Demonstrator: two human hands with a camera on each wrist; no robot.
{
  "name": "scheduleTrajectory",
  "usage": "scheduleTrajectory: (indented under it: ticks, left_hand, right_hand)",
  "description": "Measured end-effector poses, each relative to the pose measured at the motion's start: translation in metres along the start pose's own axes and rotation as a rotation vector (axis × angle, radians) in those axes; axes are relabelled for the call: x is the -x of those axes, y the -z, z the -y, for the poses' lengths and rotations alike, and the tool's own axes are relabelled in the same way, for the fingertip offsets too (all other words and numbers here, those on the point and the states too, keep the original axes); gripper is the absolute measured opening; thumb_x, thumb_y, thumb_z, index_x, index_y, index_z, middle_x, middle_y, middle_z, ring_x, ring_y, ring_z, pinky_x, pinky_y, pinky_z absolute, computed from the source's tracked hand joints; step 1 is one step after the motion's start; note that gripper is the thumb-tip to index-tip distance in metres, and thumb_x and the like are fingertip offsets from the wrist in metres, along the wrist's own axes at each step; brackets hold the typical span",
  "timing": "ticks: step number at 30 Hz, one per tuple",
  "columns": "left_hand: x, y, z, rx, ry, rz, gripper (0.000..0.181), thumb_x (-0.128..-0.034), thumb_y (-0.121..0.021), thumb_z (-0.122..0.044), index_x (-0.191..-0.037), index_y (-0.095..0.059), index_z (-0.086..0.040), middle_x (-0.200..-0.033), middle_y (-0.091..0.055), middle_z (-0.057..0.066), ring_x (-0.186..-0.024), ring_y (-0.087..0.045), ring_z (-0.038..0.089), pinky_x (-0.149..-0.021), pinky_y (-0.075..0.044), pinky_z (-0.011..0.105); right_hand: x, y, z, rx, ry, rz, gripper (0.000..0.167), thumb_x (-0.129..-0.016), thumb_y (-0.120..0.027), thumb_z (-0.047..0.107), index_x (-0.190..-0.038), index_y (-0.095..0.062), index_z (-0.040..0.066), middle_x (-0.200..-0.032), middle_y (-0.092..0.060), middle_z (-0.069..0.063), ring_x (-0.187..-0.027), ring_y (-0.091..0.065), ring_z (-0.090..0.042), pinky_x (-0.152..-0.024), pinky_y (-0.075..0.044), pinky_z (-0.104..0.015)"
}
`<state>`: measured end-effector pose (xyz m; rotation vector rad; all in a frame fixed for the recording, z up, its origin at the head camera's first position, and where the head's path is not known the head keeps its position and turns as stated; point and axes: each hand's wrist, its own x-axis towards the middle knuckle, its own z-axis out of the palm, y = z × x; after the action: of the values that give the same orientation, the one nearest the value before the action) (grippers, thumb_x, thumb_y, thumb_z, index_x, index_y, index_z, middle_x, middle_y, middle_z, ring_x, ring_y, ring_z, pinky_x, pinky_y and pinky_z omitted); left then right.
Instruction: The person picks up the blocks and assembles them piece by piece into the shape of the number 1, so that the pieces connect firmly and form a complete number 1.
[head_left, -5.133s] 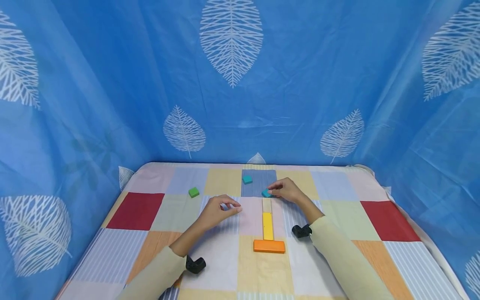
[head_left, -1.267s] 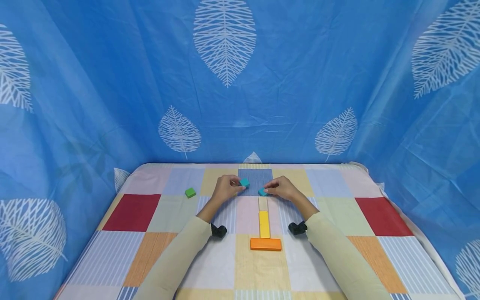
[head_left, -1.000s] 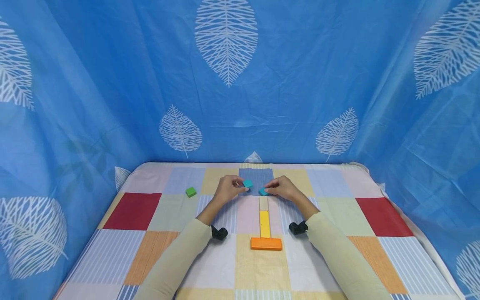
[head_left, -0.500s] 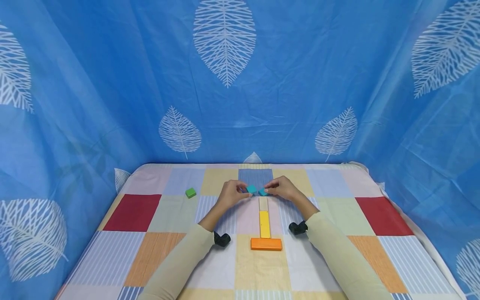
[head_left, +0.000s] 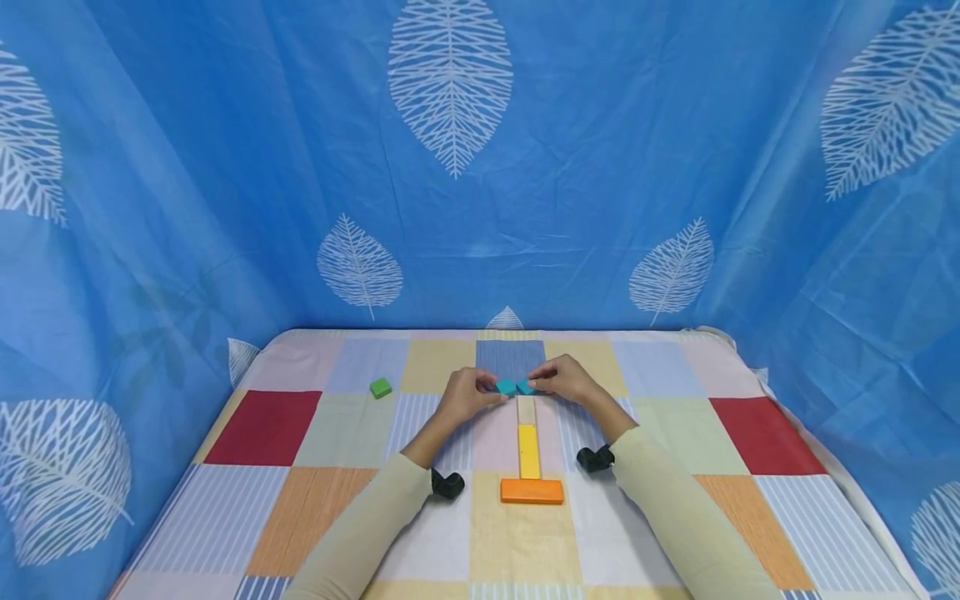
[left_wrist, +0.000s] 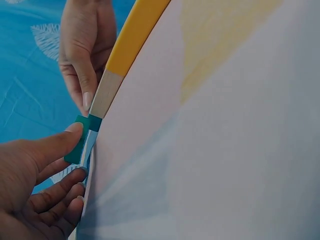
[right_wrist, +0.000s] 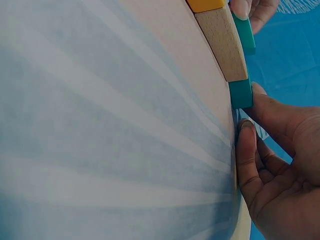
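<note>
Blue leaf-print curtain (head_left: 570, 167). Patchwork-covered worktop (head_left: 262, 429). Left hand (head_left: 465, 395) and right hand (head_left: 568, 380), each pinching a small item. Orange block (head_left: 531, 492), crosswise; yellow block (head_left: 528, 452) and wooden block (head_left: 527, 410), end to end beyond it: seemingly settled. Left teal block (head_left: 506, 387) and right teal block (head_left: 524, 386), so held, at the wooden end: placement apparently unfinished. Green block (head_left: 380, 388), apart: apparently unused.

On the tablecloth (head_left: 525, 550), clock centred on third block (head_left: 527, 410) outward.
Six o'clock: second block (head_left: 528, 452), then crosswise nearest block (head_left: 531, 492). Twelve: far block (head_left: 522, 387). Half past ten: neighbouring block (head_left: 506, 387). Nine, well apart: outlying block (head_left: 381, 388).
</note>
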<state>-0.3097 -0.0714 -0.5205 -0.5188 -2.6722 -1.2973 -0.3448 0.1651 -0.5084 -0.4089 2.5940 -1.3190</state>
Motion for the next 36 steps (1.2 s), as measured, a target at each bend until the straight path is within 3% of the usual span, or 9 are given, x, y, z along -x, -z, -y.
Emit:
scheduleTrajectory:
  ticks: [28,36]
  left_hand:
    - [0.0009,-0.0068,-0.0013,-0.044,0.009,-0.001,0.032,-0.0775,-0.090,-0.020,-0.103,-0.078,-0.003,-0.091,-0.072,0.007,-0.077,-0.060,0.014,-0.069,-0.051,0.026]
    - [0.0015,-0.0053,0.0043,0.030,0.002,-0.011,0.023,-0.0891,-0.080,-0.018,-0.105,-0.079,-0.001,-0.091,-0.072,0.008,-0.076,-0.059,0.014,-0.067,-0.049,0.026]
  right_hand:
    - [0.0000,-0.0010,0.0000,0.021,-0.005,-0.005,0.023,-0.095,-0.073,0.016,-0.109,-0.077,-0.001,-0.098,-0.075,-0.011,-0.079,-0.066,-0.014,-0.070,-0.057,-0.030]
    - [0.0011,-0.0008,0.0013,0.022,-0.002,-0.006,0.023,-0.095,-0.073,0.015,-0.110,-0.077,-0.001,-0.098,-0.075,-0.011,-0.078,-0.066,-0.014,-0.070,-0.057,-0.030]
